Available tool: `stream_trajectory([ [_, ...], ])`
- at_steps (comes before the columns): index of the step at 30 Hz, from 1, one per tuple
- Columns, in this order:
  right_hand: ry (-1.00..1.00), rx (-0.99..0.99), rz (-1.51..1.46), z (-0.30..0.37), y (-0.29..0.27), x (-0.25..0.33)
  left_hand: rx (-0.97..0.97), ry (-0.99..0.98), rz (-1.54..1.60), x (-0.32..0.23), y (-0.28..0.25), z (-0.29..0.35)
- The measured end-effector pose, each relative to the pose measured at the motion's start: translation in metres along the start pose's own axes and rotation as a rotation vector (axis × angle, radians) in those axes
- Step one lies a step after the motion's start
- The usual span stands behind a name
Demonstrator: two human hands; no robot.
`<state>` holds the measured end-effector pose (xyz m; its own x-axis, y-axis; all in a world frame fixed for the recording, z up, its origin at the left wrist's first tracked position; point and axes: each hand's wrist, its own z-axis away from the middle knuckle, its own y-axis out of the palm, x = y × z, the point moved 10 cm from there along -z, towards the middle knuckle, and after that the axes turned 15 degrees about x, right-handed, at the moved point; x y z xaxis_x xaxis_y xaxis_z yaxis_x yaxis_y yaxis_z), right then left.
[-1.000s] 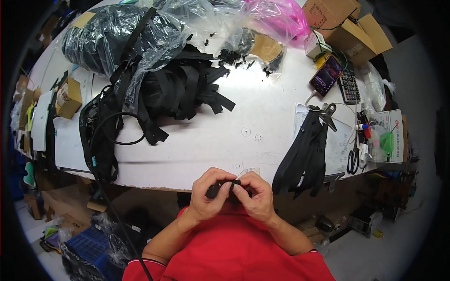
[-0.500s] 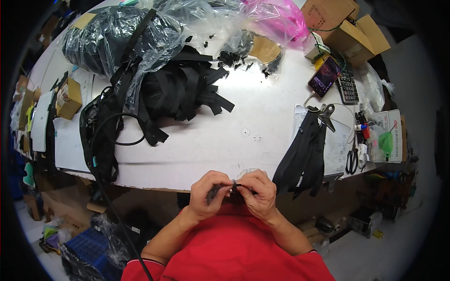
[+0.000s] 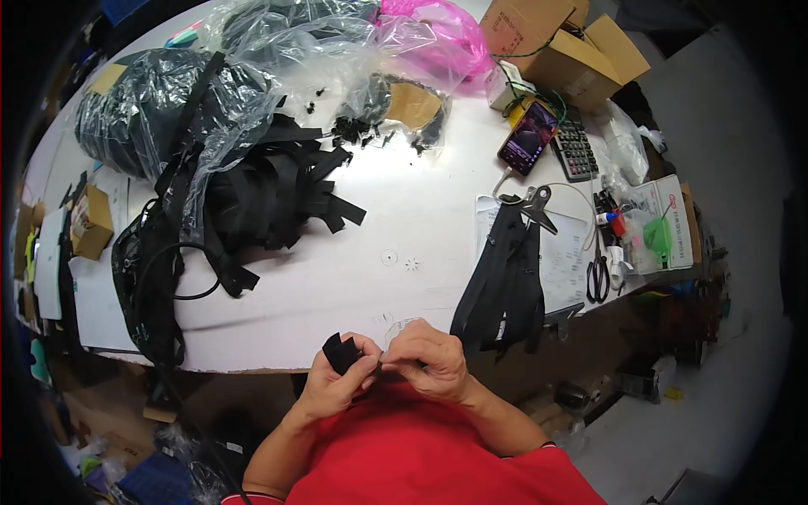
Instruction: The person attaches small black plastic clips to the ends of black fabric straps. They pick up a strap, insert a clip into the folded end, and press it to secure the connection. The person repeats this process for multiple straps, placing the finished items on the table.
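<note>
My left hand (image 3: 344, 380) is closed round a black zipper tape (image 3: 340, 353), whose folded ends stick up above the fingers. My right hand (image 3: 427, 360) meets it in front of the red shirt, thumb and fingers pinched at the left fingertips. Whatever lies in that pinch is too small and covered to make out. Beyond my hands, to the left, spreads a heap of black tapes (image 3: 273, 198). Several small black pieces, perhaps zipper sliders (image 3: 353, 130), lie scattered past it. On the right, a metal bulldog clip (image 3: 539, 206) grips a bunch of black zippers (image 3: 502, 286).
Plastic-wrapped black rolls (image 3: 160, 109) and a pink bag (image 3: 446, 38) fill the back of the white table (image 3: 337, 286). At right are cardboard boxes (image 3: 581, 67), a lit phone (image 3: 528, 137), a calculator (image 3: 575, 147) and scissors (image 3: 598, 278). A black cable (image 3: 189, 296) loops at left.
The view has shifted, so the table's things sit further left. My left hand has turned, bringing the folded tape ends into sight; my right hand now pinches from above.
</note>
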<state>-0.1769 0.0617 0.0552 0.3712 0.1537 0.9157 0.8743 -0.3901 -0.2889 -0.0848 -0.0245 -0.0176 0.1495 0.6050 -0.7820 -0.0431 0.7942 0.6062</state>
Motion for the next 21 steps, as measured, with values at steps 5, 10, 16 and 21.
stream_trajectory([
  [5,0.201,-0.072,-0.126,0.012,0.006,-0.024,-0.113,0.012,-0.065,0.002,-0.002,-0.001],
  [10,0.375,-0.047,-0.135,0.011,0.007,-0.025,-0.194,0.149,-0.469,-0.019,-0.008,-0.001],
  [16,0.452,0.033,0.039,0.031,0.027,-0.028,-0.204,0.068,-0.288,-0.003,-0.014,-0.01],
  [21,0.541,-0.078,0.244,0.03,-0.039,-0.019,-0.073,0.024,0.376,0.019,-0.008,-0.02],
])
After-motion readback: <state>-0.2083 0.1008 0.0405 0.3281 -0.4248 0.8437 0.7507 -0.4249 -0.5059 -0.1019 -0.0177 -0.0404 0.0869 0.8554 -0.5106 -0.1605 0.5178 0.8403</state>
